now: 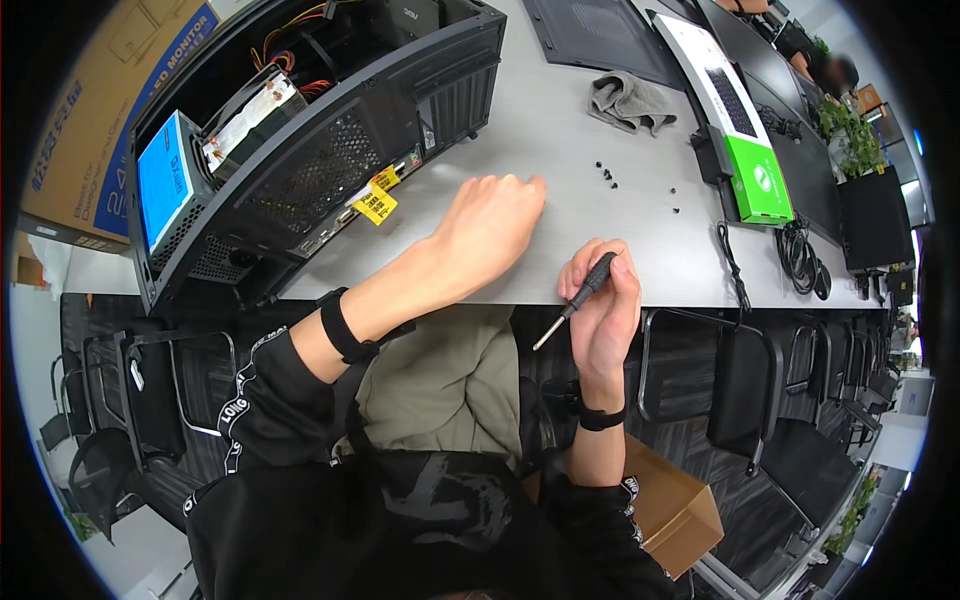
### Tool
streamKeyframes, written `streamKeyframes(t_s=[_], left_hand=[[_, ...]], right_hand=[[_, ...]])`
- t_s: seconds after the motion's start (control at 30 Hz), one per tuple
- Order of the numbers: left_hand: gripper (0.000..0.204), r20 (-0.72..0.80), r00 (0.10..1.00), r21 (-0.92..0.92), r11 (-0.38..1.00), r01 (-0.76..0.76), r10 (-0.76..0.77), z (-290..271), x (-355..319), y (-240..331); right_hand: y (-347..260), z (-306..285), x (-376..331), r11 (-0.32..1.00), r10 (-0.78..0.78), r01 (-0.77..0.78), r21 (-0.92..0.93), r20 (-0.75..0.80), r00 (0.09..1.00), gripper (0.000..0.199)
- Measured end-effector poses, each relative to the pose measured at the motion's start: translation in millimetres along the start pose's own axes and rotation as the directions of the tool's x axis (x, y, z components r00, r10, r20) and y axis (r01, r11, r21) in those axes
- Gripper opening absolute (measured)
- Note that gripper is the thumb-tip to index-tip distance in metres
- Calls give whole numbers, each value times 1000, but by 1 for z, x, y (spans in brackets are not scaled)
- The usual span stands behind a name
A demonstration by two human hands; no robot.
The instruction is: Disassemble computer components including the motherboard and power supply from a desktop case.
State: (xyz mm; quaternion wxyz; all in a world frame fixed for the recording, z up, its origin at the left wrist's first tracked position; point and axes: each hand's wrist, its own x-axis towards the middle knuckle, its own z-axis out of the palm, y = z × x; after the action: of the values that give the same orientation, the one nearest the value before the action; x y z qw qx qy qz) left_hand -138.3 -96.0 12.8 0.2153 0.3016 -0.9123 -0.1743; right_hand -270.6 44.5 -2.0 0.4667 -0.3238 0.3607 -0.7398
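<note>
My right hand (605, 310), at the table's front edge, grips a small screwdriver (592, 287) by its black handle. Its metal shaft slants down and to the left. My left hand (490, 228) is closed just above the table, its back up and its fingers curled under, so anything inside is hidden. Left of it lies a black computer case (350, 150) with its upper side uncovered. Inside are a power supply (172, 185) with a blue label, a metal-faced part (255, 122) and coloured cables. Yellow tags (376, 203) hang from the ports. Several small black screws (606, 175) lie beyond my hands.
A grey cloth (630, 102) and a dark panel (600, 38) lie farther back. To the right are a white and green keyboard box (745, 130) and black cables (798, 262). A cardboard box (100, 110) stands behind the case; chairs (715, 375) stand below the table edge.
</note>
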Motion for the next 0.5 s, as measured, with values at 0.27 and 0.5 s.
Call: streamKeyframes(t_s=[0.27, 0.5], left_hand=[[15, 11, 1000, 21, 1000, 13, -13, -21, -7, 5], [16, -120, 991, -63, 997, 52, -59, -79, -46, 10]], right_hand=[[-1, 2, 1, 1000, 3, -3, 0, 5, 1000, 28], [-1, 4, -1, 1000, 1, -2, -28, -33, 999, 27]])
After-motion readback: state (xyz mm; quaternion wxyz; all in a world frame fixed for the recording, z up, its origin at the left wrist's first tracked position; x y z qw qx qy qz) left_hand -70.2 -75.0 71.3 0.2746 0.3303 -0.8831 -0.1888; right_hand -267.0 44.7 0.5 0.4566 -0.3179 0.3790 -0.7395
